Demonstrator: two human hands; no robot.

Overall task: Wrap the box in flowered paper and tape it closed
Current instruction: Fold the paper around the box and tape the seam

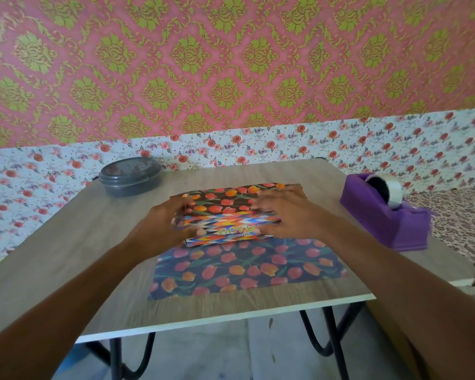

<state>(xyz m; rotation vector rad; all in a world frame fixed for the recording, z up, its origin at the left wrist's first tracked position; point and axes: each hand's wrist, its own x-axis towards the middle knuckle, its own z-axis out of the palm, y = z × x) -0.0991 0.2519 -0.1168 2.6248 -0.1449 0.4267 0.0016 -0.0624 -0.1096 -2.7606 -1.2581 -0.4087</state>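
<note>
A long box (225, 230) with a bright zigzag print lies across a sheet of dark flowered paper (244, 270) in the middle of the table. The far part of the paper is folded up over the top of the box. My left hand (162, 223) presses on the box's left end, fingers on the folded paper. My right hand (283, 215) lies flat over the right end, its fingers spread on the paper and box. The near half of the sheet lies flat on the table towards me.
A purple tape dispenser (387, 212) with a roll of tape stands at the table's right. A dark round lidded container (130, 175) sits at the far left corner. The wooden table (66, 256) ends close in front of me; patterned walls behind.
</note>
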